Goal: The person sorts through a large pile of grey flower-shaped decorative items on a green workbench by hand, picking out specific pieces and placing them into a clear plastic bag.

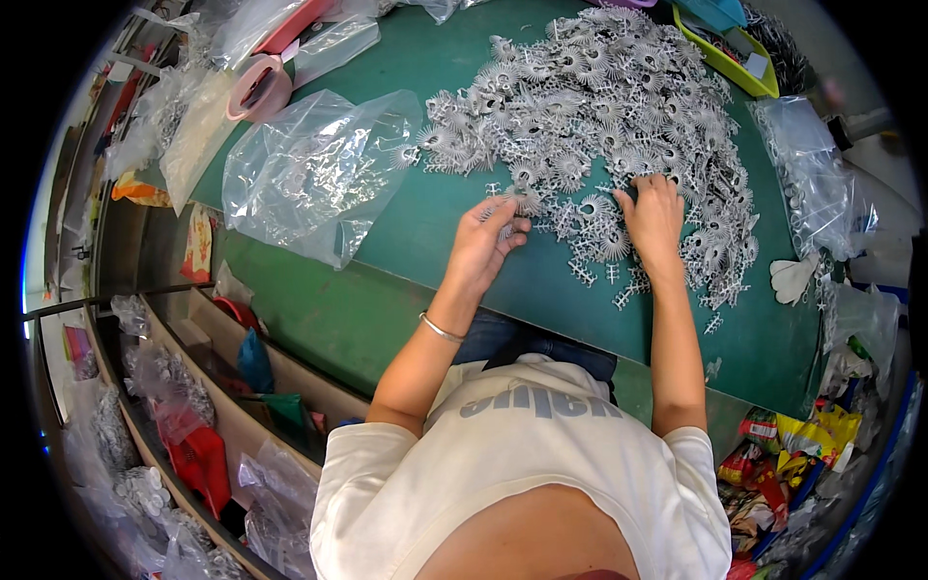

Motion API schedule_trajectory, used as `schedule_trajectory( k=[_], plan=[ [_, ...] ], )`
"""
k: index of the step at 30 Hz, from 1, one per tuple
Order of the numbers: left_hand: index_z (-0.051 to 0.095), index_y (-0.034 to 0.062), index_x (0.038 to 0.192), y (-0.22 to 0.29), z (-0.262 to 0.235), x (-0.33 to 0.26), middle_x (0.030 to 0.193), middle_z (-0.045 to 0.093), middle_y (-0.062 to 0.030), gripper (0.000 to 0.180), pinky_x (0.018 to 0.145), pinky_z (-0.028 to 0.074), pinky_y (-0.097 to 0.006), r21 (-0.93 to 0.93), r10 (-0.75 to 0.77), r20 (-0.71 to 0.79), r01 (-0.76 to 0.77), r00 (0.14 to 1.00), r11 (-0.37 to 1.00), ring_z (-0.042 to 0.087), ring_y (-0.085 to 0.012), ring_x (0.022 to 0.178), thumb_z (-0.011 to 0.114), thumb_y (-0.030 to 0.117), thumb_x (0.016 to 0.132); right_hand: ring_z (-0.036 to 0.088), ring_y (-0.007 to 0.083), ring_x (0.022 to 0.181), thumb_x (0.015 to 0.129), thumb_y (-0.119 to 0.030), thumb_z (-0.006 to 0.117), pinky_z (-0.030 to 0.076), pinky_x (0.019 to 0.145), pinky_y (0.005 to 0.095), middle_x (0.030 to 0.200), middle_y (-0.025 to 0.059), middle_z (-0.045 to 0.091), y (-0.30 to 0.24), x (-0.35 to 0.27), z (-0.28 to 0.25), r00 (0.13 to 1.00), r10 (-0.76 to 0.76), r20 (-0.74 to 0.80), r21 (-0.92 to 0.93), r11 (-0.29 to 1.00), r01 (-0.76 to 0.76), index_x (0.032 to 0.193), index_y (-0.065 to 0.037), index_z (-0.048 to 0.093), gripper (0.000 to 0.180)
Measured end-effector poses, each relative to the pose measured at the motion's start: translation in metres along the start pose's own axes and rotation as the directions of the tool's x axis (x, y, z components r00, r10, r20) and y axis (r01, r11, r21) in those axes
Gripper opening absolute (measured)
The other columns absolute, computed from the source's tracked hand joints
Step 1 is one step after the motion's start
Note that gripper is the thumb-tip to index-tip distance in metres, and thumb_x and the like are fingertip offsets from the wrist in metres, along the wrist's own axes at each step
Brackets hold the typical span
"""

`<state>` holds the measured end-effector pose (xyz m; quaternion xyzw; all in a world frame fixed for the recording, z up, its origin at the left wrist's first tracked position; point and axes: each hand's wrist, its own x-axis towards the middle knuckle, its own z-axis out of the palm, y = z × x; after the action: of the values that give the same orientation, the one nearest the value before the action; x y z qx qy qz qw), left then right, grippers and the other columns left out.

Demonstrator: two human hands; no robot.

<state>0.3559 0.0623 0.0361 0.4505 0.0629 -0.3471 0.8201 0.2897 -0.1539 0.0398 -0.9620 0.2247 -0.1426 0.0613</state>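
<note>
Fingers (520, 240) of left hand (481, 238) are pinching spiky grey plastic pieces (506, 231) mid-frame; half-curled right hand (657, 220) is touching their pile (580, 111), hold unclear.

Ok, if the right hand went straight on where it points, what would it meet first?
The right hand would likely meet the heap of grey parts directly ahead, though depth is unclear.

The tabletop (411, 237) is presenting dark green. At one o'clock, the piled parts (580, 111) are showing silver-grey with radiating-spoke patterns. Toward half past five, the shirt (512, 459) is displaying white with grey lettering (527, 402); at four o'clock, packets (817, 437) are showing red and yellow.
</note>
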Motion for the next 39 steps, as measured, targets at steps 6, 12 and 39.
schedule_trajectory(
  k=[6, 12, 39],
  plan=[
    [0.056, 0.0013, 0.09, 0.005, 0.003, -0.007, 0.089, 0.063, -0.0136, 0.013, 0.055, 0.045, -0.022, 0.079, -0.033, 0.027, 0.031, 0.999, 0.996, 0.06, -0.0143, 0.067, 0.053, 0.014, 0.088, 0.051, 0.0282, 0.091, 0.07, -0.013, 0.068, 0.039, 0.077, 0.0385, 0.089, 0.0112, 0.057, 0.011, -0.007, -0.003, 0.981, -0.085, 0.174, 0.329, 0.944, 0.023, 0.088, -0.001, 0.061, 0.023],
    [0.054, 0.0029, 0.095, -0.003, 0.002, -0.01, 0.089, 0.064, -0.0158, 0.014, 0.052, 0.044, -0.021, -0.036, -0.091, 0.159, 0.098, 0.983, 0.995, 0.058, -0.0129, 0.065, 0.052, 0.014, 0.088, 0.056, 0.0236, 0.085, 0.076, -0.009, 0.062, 0.042, 0.074, 0.0329, 0.093, 0.0104, 0.06, -0.011, -0.022, -0.03, 0.975, -0.159, 0.153, 0.688, 0.726, 0.01, 0.097, 0.001, 0.06, 0.023],
    [0.05, 0.0039, 0.084, 0.003, 0.046, -0.063, 0.066, 0.052, -0.0044, 0.016, 0.046, 0.035, -0.021, 0.058, -0.018, 0.31, -0.001, 0.951, 0.998, 0.046, -0.0107, 0.055, 0.051, 0.019, 0.088, 0.047, 0.009, 0.048, 0.085, -0.008, 0.054, 0.035, 0.045, 0.0236, 0.055, 0.0051, 0.05, -0.061, -0.068, -0.066, 0.999, 0.003, 0.037, 0.912, 0.409, -0.035, 0.07, 0.001, 0.051, 0.018]
  ],
)
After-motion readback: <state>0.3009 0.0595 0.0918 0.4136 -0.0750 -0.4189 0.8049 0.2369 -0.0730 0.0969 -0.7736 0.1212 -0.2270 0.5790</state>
